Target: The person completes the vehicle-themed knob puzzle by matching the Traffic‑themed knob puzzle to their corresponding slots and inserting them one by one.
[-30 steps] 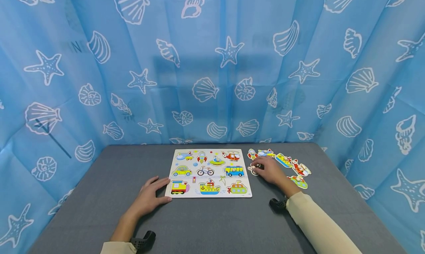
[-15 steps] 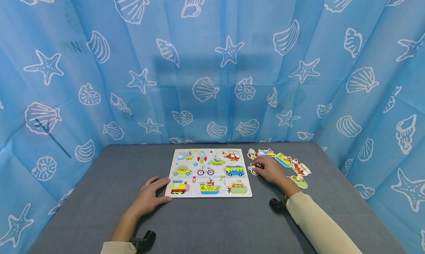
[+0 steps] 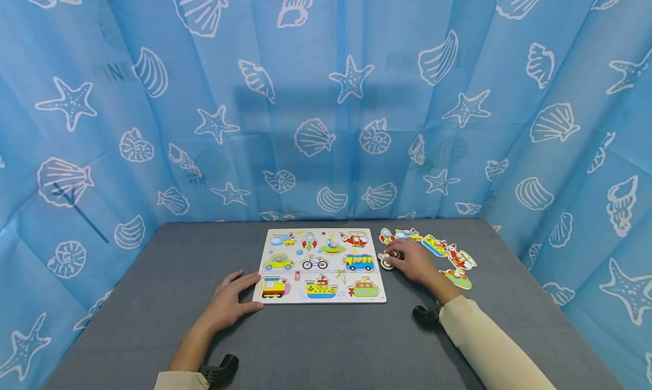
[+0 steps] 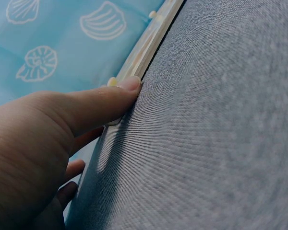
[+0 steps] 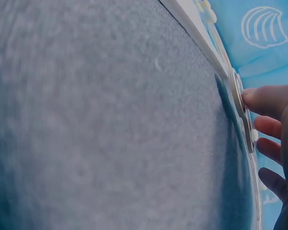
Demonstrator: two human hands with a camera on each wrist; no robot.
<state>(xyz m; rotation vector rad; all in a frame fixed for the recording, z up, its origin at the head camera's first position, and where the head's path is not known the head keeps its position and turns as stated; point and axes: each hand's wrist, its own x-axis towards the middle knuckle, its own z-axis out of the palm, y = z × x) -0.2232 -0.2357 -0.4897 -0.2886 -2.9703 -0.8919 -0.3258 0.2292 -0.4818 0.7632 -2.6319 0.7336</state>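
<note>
A white puzzle board [image 3: 305, 275] printed with vehicles lies flat on the table. My left hand [image 3: 231, 300] rests at its left edge, fingers spread and thumb at the near corner; in the left wrist view, the thumb [image 4: 108, 101] touches the board's side. Right of the board, my right hand [image 3: 411, 260] pinches a bicycle puzzle piece [image 3: 385, 261], partly hidden under its fingers. In the right wrist view, the right thumb [image 5: 266, 99] meets the piece's edge [image 5: 237, 91], close by the board.
Loose pieces lie around the right hand: a rocket [image 3: 386, 235], an airplane [image 3: 408, 234], a ship [image 3: 434, 245], a helicopter [image 3: 462, 257] and a submarine [image 3: 459, 278]. Grey cloth covers the table [image 3: 326, 345]. A blue shell-patterned curtain [image 3: 326, 169] hangs behind it.
The bicycle piece has shifted slightly left toward the board, with my right hand on it. My left hand stays at the board's edge.
</note>
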